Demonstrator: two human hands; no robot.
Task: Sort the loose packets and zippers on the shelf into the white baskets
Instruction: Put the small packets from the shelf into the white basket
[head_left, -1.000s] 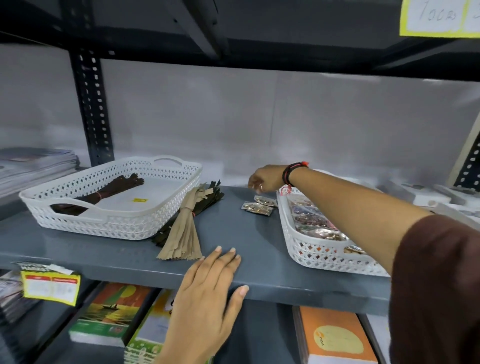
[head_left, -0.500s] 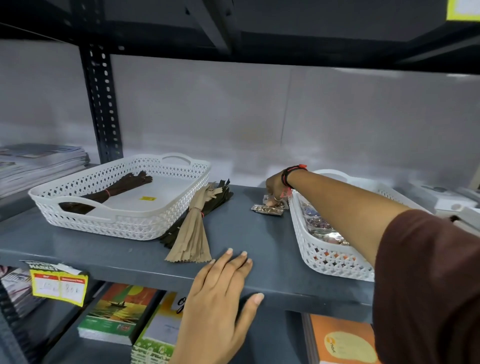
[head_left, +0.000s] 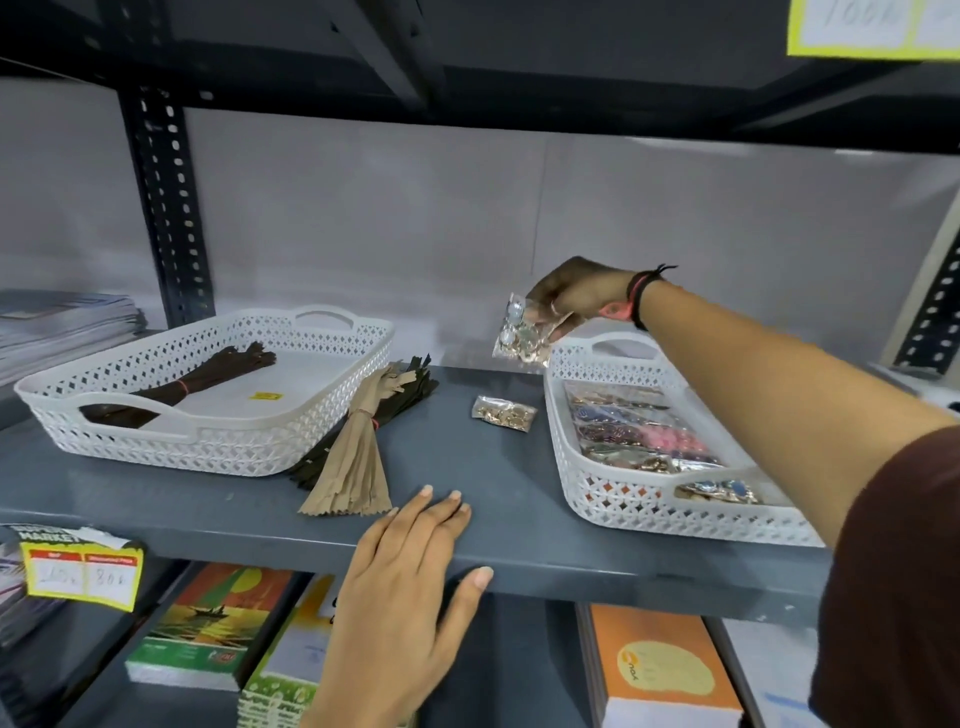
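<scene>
My right hand (head_left: 576, 296) holds a clear packet of shiny buttons (head_left: 522, 335) in the air, above the shelf and beside the far left corner of the right white basket (head_left: 613, 512). That basket holds several packets. Another small packet (head_left: 503, 413) lies loose on the grey shelf (head_left: 467, 457) left of it. A beige zipper bundle (head_left: 356, 462) and a dark zipper bundle (head_left: 402, 397) lie beside the left white basket (head_left: 171, 441), which holds a brown zipper bundle (head_left: 208, 374). My left hand (head_left: 410, 582) rests flat on the shelf's front edge, fingers apart.
A perforated black upright (head_left: 169, 208) stands behind the left basket. Stacked papers (head_left: 62, 322) lie at far left. Books (head_left: 208, 629) and an orange box (head_left: 660, 670) fill the shelf below. A yellow price tag (head_left: 83, 571) hangs off the front edge.
My right hand has closed on one packet lying on the shelf and lifted it up. One packet stays on the shelf. My left hand has stayed put.
</scene>
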